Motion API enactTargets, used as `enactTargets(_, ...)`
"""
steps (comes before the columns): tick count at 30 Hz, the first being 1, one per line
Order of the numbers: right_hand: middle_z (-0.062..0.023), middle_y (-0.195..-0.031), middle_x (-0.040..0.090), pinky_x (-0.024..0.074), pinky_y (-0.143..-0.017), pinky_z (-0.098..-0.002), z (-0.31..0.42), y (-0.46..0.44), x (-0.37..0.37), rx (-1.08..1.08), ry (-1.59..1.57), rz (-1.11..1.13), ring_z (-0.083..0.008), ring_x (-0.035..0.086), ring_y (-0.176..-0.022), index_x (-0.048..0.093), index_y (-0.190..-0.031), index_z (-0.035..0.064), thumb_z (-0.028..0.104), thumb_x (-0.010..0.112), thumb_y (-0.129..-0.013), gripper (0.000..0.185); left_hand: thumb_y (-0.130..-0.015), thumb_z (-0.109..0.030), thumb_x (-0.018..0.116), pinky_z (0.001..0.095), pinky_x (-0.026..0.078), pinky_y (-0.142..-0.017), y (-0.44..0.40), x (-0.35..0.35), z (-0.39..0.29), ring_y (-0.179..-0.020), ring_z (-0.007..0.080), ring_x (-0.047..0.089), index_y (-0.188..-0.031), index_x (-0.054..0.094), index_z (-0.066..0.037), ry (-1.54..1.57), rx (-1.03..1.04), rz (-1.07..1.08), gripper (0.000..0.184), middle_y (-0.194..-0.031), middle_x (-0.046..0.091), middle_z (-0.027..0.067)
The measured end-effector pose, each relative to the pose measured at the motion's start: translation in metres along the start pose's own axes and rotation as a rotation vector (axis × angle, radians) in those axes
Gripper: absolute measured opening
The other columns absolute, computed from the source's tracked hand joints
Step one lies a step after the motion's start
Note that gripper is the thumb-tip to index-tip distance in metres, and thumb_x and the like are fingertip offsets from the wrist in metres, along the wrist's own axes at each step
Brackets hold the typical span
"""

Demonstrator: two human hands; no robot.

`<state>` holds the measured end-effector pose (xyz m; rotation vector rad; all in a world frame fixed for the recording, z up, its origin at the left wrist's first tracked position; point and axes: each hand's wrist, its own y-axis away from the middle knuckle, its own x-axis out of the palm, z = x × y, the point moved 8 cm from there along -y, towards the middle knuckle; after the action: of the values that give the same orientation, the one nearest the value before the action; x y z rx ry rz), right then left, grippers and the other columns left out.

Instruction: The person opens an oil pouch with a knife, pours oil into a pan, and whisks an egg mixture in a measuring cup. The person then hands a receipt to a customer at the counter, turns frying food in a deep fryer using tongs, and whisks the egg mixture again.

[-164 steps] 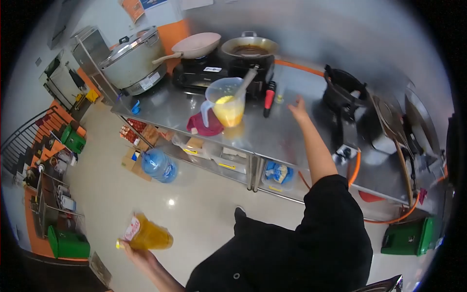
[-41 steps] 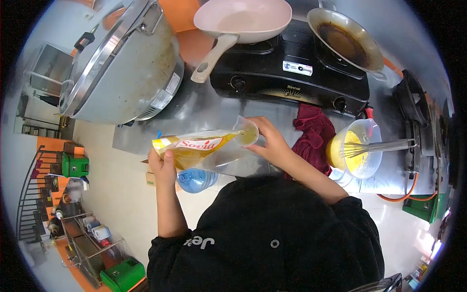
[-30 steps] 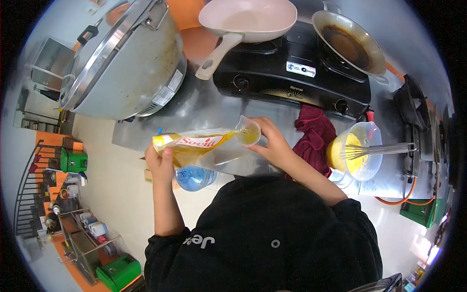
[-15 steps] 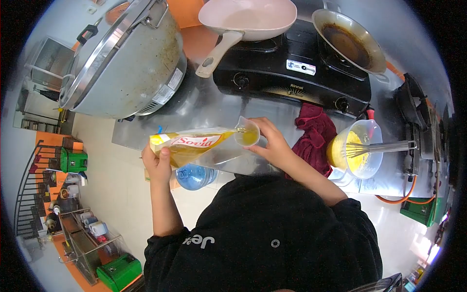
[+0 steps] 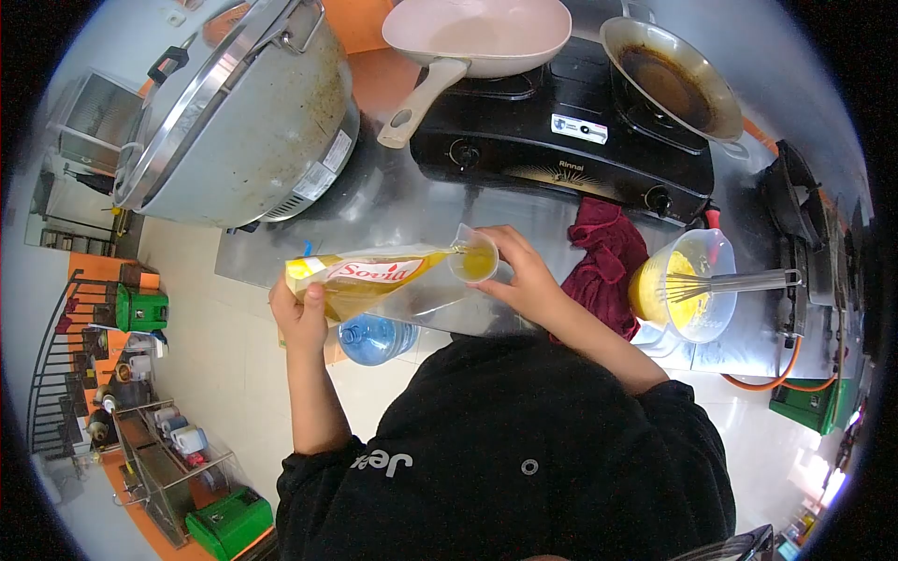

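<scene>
My left hand [image 5: 301, 313] grips the wide end of a pouch of cooking oil [image 5: 374, 280] labelled "Sovia", which lies tipped on its side with its spout to the right. The spout meets the rim of a small clear measuring cup [image 5: 473, 256], and yellow oil shows inside the cup. My right hand [image 5: 524, 276] is closed around the cup's right side, thumb below and fingers above. Right of that hand, a dark red cloth [image 5: 606, 266] lies crumpled on the steel counter [image 5: 402, 215]. Beyond it, a clear plastic jug [image 5: 716, 313] holds yellow mixture and a whisk [image 5: 739, 282].
Behind my hands stands a black two-burner gas stove [image 5: 561, 154] carrying a pink frying pan [image 5: 477, 33] and a steel wok [image 5: 669, 84]. A big rice cooker [image 5: 253, 112] stands at the left. A blue water bottle [image 5: 374, 338] is below the counter's near edge.
The pouch's wide end and my left hand have shifted very slightly left. The cup and my right hand stay almost in place.
</scene>
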<state>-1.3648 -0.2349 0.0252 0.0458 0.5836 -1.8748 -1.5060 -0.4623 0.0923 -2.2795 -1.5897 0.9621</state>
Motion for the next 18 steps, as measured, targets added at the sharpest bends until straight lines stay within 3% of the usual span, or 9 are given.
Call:
enactTargets(10, -0.0117, -0.113, 0.045, 0.0406, -0.091, -0.0316, -0.002, -0.002, 0.004, 0.106, -0.125, 0.037, -0.0234, 0.048, -0.106, 0.044, -0.119, 0.0027, 0.007, 0.069, -0.069, 0.056, -0.080, -0.049, 0.054, 0.0263, 0.042, -0.064, 0.006, 0.006, 0.018, -0.072, 0.0135, 0.055, -0.088, 0.056, 0.002, 0.090, -0.024, -0.035, 0.052, -0.078, 0.059, 0.0071)
enactTargets(18, -0.0089, -0.116, 0.042, 0.0359, -0.094, -0.0279, -0.007, -0.005, 0.006, 0.192, -0.186, 0.038, -0.0176, 0.043, -0.112, 0.040, -0.122, 0.0017, 0.002, 0.068, -0.070, 0.059, -0.084, -0.044, 0.053, 0.0278, 0.042, -0.078, 0.022, 0.044, 0.060, -0.087, 0.0144, 0.053, -0.105, 0.049, 0.003, 0.448, -0.191, -0.129, 0.051, -0.097, 0.056, 0.0075)
